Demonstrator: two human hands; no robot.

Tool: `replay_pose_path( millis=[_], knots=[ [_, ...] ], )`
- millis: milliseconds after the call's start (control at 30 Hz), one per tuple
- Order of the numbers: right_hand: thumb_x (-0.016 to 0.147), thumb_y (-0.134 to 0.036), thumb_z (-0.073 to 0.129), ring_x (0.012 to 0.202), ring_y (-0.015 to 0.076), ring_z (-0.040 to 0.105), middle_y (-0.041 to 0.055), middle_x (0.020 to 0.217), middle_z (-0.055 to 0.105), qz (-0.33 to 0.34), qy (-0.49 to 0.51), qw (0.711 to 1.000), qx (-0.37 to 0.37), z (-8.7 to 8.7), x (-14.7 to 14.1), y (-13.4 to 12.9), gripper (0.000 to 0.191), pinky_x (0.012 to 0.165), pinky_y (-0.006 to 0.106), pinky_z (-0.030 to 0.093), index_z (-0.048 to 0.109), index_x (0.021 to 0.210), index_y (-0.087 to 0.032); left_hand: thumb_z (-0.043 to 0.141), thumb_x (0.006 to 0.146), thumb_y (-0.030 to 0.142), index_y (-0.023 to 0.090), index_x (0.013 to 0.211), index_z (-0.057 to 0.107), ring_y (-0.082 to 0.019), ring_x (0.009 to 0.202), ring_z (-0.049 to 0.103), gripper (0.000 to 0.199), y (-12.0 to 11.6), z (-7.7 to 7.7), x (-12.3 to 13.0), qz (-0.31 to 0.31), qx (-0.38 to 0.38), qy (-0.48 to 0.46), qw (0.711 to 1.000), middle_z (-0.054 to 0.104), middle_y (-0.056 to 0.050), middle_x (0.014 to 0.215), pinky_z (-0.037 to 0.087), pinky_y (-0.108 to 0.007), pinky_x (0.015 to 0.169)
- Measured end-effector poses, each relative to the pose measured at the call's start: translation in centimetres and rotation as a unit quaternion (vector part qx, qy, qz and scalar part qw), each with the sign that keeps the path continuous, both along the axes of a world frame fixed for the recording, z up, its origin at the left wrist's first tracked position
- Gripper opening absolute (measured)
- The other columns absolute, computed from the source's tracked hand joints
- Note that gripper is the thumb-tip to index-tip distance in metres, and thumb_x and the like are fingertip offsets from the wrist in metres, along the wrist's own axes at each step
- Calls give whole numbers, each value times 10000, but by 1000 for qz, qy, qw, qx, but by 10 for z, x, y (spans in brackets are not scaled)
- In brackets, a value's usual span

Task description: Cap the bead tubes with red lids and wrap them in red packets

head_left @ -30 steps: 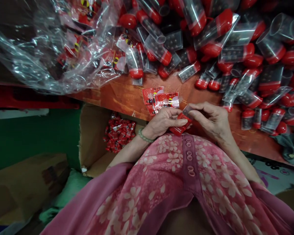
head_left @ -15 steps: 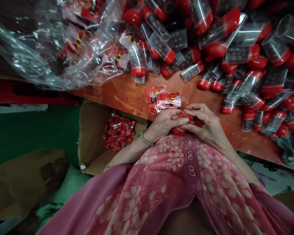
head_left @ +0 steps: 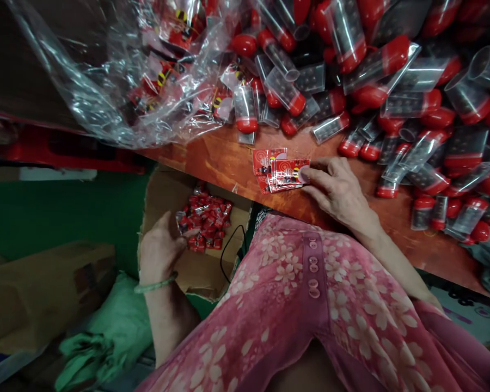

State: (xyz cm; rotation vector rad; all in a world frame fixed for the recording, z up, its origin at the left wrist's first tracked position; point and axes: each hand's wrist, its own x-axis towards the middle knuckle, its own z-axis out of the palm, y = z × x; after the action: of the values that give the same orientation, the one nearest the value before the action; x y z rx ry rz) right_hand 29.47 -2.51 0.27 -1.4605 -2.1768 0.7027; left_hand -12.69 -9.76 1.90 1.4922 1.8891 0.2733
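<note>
On the table edge, my right hand [head_left: 337, 188] pinches the right edge of a red printed packet [head_left: 288, 173] between thumb and fingers. That packet lies on top of a few similar flat packets [head_left: 262, 156], which have yellow and black pictures and shiny clear film. My left hand [head_left: 161, 245], with a pale green bangle on the wrist, is low at the left over an open cardboard box [head_left: 191, 277]. Its fingers are apart, beside a heap of small red wrapped pieces [head_left: 208, 220] inside the box. I see nothing held in it.
Clear tubes with red caps [head_left: 416, 103] are heaped across the back and right of the reddish wooden table [head_left: 212, 158]. A clear plastic bag [head_left: 118, 103] of printed packets lies at the back left. A green sack [head_left: 122, 310] and another carton [head_left: 44, 296] are at lower left.
My left hand has left the red piece both hands were holding and moved down left to the box. My right hand has shifted onto the flat packets and grips one. The view has shifted slightly.
</note>
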Motion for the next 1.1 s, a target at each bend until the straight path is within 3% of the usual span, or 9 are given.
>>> replay_pose_path(
  millis=[100,267,400,567,733,800,900,1000,1100],
  knots=[
    [1008,-334,598,1083,313,617,141,1250,673,9,-18,1000,6,-9,-3,0,262,935,525,540,738,1217,-260,792,798,567,202,1110,710,-399,1276,643,487,13,3,34,31,119,134,983,745,-144,1238,502,-551,1058],
    [1042,-304,540,1011,277,638,138,1199,709,19,-3,1000,22,-15,-3,-2,261,865,462,558,751,1187,-252,669,960,401,189,1210,717,-273,1235,705,331,54,-1,148,-155,263,-25,952,736,-140,1332,557,-481,1106],
    [1041,-228,513,976,258,666,142,1134,739,41,-22,998,52,-15,-3,-3,273,844,431,582,748,1181,-220,608,997,255,128,1296,672,-281,1369,631,331,71,-20,202,-289,327,-64,898,682,-192,1410,543,-477,1160],
    [1028,-149,484,918,254,701,161,1046,753,68,-29,993,93,-9,-5,-1,273,787,396,607,750,1090,-147,543,980,72,60,1202,685,-280,1299,670,263,81,-32,215,-339,405,-20,849,726,-200,1308,590,-445,1102],
    [1027,-243,573,902,230,713,116,1027,737,108,4,994,-12,20,-2,14,165,812,375,625,712,1070,-165,564,968,84,119,1009,717,-222,993,706,162,84,-27,214,-310,412,-17,856,771,-124,1064,630,-375,874],
    [1026,-288,594,925,223,713,99,1033,730,83,37,995,-27,32,-4,29,155,837,371,619,695,1088,-188,574,978,117,129,948,712,-190,874,673,142,85,-26,214,-303,399,-26,865,757,-104,976,605,-335,778],
    [1026,-335,589,1034,282,693,141,1111,713,11,5,999,32,40,-18,59,227,926,445,596,667,1167,-175,604,998,215,145,905,706,-167,823,644,154,86,-28,214,-285,379,-66,878,734,-77,912,575,-309,746],
    [980,-439,650,1088,341,664,178,1163,683,-45,-51,995,76,37,-41,88,414,971,513,565,616,1267,-142,637,988,265,144,861,706,-160,809,645,188,88,-30,214,-272,361,-89,887,720,-60,884,565,-302,750],
    [981,-452,643,1104,365,643,184,1162,660,-64,-107,990,64,28,-62,110,415,981,551,549,608,1242,-131,642,985,282,136,798,707,-156,777,648,246,91,-29,214,-261,353,-93,894,709,-60,844,557,-292,729]
  ],
)
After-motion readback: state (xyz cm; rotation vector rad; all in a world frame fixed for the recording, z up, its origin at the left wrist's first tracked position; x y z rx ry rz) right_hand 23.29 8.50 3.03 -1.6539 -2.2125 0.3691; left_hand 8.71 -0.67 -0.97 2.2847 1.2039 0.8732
